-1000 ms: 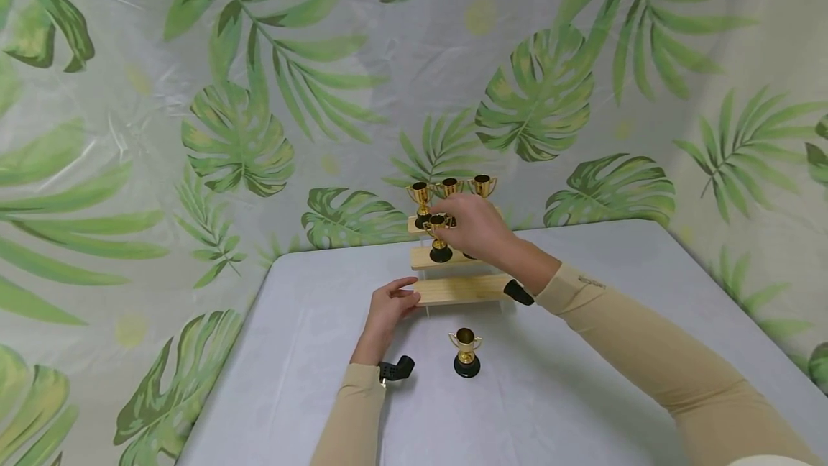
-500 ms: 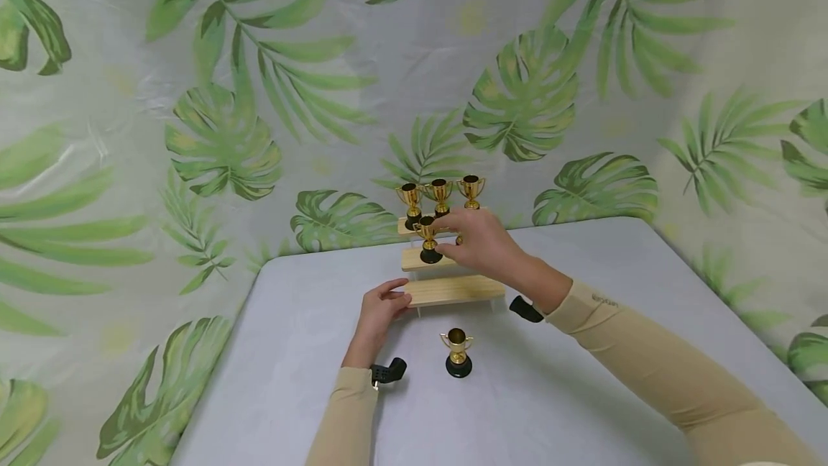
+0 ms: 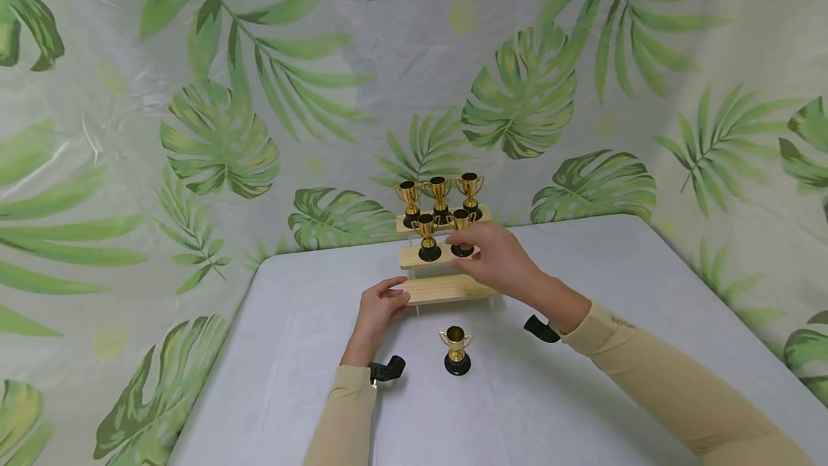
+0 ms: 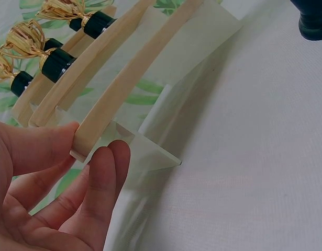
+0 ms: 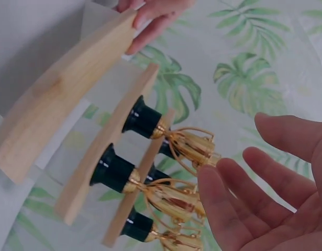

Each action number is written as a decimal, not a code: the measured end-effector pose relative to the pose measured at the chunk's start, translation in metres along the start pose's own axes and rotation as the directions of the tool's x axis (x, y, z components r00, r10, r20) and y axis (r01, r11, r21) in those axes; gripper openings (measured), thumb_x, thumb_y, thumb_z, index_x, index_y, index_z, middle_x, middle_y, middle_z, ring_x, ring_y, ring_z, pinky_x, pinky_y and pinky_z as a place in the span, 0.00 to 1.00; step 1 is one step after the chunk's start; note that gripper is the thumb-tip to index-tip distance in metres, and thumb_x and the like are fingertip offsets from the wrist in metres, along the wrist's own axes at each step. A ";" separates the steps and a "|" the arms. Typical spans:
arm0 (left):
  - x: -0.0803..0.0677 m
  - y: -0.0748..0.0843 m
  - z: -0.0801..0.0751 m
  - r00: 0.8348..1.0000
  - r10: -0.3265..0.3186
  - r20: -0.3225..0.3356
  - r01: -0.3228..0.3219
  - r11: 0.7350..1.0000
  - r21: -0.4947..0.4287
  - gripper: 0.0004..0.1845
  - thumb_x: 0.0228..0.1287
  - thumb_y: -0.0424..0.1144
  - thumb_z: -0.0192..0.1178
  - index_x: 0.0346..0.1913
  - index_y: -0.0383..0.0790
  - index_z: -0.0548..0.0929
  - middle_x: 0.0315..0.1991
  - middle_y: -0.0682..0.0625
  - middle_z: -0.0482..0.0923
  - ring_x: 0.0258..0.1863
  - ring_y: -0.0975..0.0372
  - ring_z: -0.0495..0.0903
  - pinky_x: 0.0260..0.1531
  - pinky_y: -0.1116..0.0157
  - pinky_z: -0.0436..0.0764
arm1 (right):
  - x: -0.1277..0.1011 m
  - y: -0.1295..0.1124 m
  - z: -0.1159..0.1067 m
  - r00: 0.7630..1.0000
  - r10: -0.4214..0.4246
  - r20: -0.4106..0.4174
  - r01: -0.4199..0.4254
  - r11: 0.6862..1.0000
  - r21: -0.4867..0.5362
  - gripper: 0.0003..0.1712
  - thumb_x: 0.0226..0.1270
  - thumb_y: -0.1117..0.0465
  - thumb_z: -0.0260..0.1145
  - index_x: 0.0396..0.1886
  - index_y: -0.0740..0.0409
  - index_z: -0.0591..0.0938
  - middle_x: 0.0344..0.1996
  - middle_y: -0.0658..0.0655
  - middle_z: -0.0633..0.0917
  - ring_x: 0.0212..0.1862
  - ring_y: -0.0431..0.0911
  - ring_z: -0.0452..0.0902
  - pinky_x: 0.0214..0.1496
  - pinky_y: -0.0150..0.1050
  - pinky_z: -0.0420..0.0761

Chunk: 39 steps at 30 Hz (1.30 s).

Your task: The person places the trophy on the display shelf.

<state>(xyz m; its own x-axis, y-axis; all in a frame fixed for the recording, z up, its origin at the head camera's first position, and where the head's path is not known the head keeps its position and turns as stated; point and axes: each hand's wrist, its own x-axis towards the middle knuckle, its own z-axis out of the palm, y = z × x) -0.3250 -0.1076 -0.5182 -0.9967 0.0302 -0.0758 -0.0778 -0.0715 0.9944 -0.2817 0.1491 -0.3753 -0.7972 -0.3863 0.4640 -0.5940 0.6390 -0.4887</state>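
A stepped stand with three light wooden shelves holds small gold trophy cups on black bases. My left hand (image 3: 378, 311) pinches the left end of the lowest shelf (image 3: 446, 289), thumb above and fingers below, as the left wrist view shows. On the middle shelf (image 4: 92, 67) stand a left trophy (image 3: 426, 238) and a right trophy (image 3: 461, 220). My right hand (image 3: 504, 259) is beside the right one, partly covering it in the head view. In the right wrist view, its fingers (image 5: 255, 193) are spread and loosely bent, with nothing held, next to the gold cups.
Three more trophies stand on the top shelf (image 3: 488, 214). Another trophy (image 3: 456, 352) stands upright on the white tablecloth (image 3: 291, 351) in front of the stand. A leaf-printed curtain (image 3: 362, 149) hangs behind the table. Each wrist wears a black camera.
My right hand has moved from the left trophy on the middle shelf to the right, beside the other one, uncovering the top row. My left hand stays on the lowest shelf.
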 end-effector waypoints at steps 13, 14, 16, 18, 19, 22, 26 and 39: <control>-0.001 0.001 0.000 1.000 -0.004 0.001 0.004 1.000 0.008 0.23 0.61 0.25 0.67 0.61 0.30 0.81 0.38 0.42 0.81 0.35 0.59 0.83 0.44 0.59 0.86 | -0.032 0.008 0.010 0.998 0.043 0.048 -0.047 0.995 0.086 0.20 0.62 0.60 0.77 0.55 0.49 0.87 0.47 0.47 0.86 0.46 0.45 0.81 0.43 0.38 0.86; -0.001 0.001 0.000 1.000 -0.007 0.001 0.007 1.000 0.005 0.23 0.61 0.25 0.67 0.61 0.31 0.81 0.38 0.43 0.81 0.35 0.59 0.83 0.45 0.59 0.86 | -0.034 0.008 0.010 0.998 0.047 0.051 -0.052 0.994 0.092 0.21 0.61 0.60 0.77 0.55 0.49 0.87 0.47 0.47 0.86 0.47 0.46 0.82 0.44 0.40 0.86; -0.001 0.001 0.000 1.000 -0.007 0.000 0.007 1.000 0.005 0.23 0.61 0.25 0.67 0.61 0.31 0.81 0.38 0.43 0.81 0.35 0.59 0.83 0.45 0.59 0.86 | -0.039 0.008 0.012 0.998 0.045 0.053 -0.050 0.994 0.097 0.21 0.61 0.60 0.77 0.55 0.50 0.87 0.47 0.48 0.87 0.47 0.47 0.82 0.44 0.42 0.87; -0.001 0.001 0.000 1.000 -0.007 -0.001 0.007 1.000 0.006 0.23 0.62 0.25 0.67 0.61 0.31 0.81 0.38 0.43 0.81 0.34 0.59 0.83 0.44 0.59 0.86 | -0.044 0.007 0.013 0.997 0.046 0.057 -0.052 0.993 0.106 0.21 0.61 0.61 0.77 0.55 0.50 0.87 0.48 0.49 0.87 0.47 0.49 0.83 0.44 0.43 0.87; -0.001 0.001 0.000 1.000 -0.007 -0.002 0.007 1.000 0.005 0.23 0.61 0.25 0.67 0.61 0.31 0.81 0.38 0.43 0.82 0.34 0.60 0.83 0.44 0.59 0.86 | -0.046 0.006 0.013 0.997 0.049 0.059 -0.055 0.993 0.106 0.20 0.61 0.61 0.76 0.55 0.49 0.87 0.49 0.48 0.87 0.47 0.49 0.83 0.44 0.42 0.87; -0.001 0.001 0.000 1.000 -0.006 -0.003 0.006 1.000 0.006 0.23 0.61 0.25 0.67 0.61 0.30 0.81 0.38 0.43 0.82 0.34 0.60 0.83 0.43 0.60 0.86 | -0.053 0.003 0.016 0.996 0.057 0.069 -0.065 0.991 0.120 0.20 0.61 0.61 0.76 0.54 0.49 0.87 0.49 0.48 0.87 0.47 0.49 0.83 0.43 0.38 0.86; 0.000 0.001 0.000 1.000 -0.007 -0.003 0.007 1.000 0.007 0.23 0.61 0.25 0.67 0.61 0.30 0.81 0.38 0.43 0.82 0.34 0.60 0.83 0.43 0.60 0.86 | -0.061 0.001 0.021 0.996 0.055 0.070 -0.064 0.988 0.144 0.20 0.60 0.62 0.77 0.53 0.49 0.87 0.46 0.46 0.86 0.47 0.48 0.82 0.43 0.36 0.86; -0.003 0.003 0.001 1.000 0.000 -0.011 0.000 1.000 0.009 0.22 0.61 0.24 0.67 0.59 0.31 0.83 0.37 0.43 0.83 0.34 0.60 0.83 0.42 0.61 0.86 | -0.086 0.000 0.038 0.996 0.045 0.076 -0.056 0.986 0.156 0.20 0.60 0.59 0.78 0.53 0.46 0.86 0.44 0.41 0.86 0.45 0.43 0.82 0.42 0.39 0.87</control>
<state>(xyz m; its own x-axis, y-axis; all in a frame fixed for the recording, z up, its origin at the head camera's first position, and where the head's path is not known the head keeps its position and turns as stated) -0.3227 -0.1070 -0.5152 -0.9969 0.0196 -0.0763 -0.0773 -0.0621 0.9951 -0.2169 0.1570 -0.4437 -0.8288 -0.4066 0.3843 -0.5578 0.5478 -0.6235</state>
